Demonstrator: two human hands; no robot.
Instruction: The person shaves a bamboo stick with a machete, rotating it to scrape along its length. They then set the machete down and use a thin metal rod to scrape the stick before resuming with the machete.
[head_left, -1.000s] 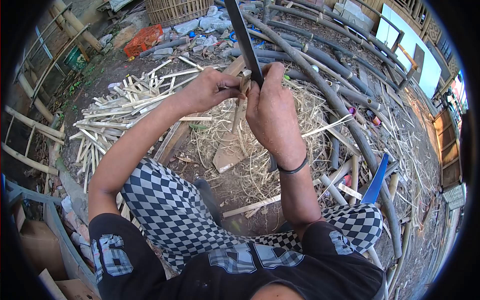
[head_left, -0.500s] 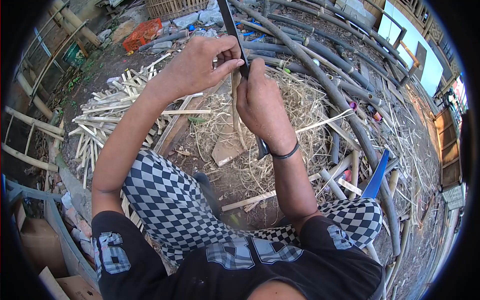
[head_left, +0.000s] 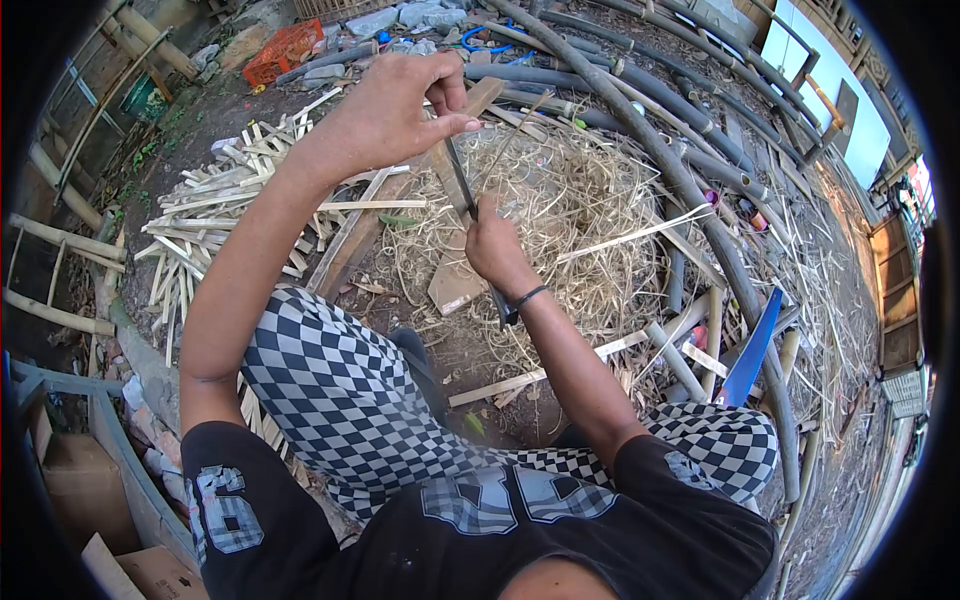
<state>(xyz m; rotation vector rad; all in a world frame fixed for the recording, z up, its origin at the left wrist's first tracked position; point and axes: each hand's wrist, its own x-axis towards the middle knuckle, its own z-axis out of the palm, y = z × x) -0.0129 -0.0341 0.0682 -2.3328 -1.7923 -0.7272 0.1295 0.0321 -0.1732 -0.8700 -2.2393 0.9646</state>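
The heap of curled shavings (head_left: pixel 600 200) lies on the ground in front of the seated person, and both hands are raised over its left side. The right hand (head_left: pixel 495 250) grips a knife (head_left: pixel 462 180) with its fingers closed, the dark blade angled up toward the left hand (head_left: pixel 405 110) and the lower end of the tool jutting out below the wrist. A dark band (head_left: pixel 530 297) circles that wrist. The left hand is higher, thumb and fingers drawn together in a pinch; the view is small there, so what sits between the fingertips cannot be told for certain. A pale flat piece of wood (head_left: pixel 447 178) shows along the blade, just below the left fingertips, above the heap's left edge.

To the left of the heap, many cut strips (head_left: pixel 225 215) lie in a loose pile. Long dark poles (head_left: pixel 640 130) stretch beyond the heap and down its right side. An orange crate (head_left: pixel 284 52) sits beyond it to the far left. To the heap's near right, a blue saw blade (head_left: pixel 752 350) slants upward beside the person's checkered trousers (head_left: pixel 340 400).
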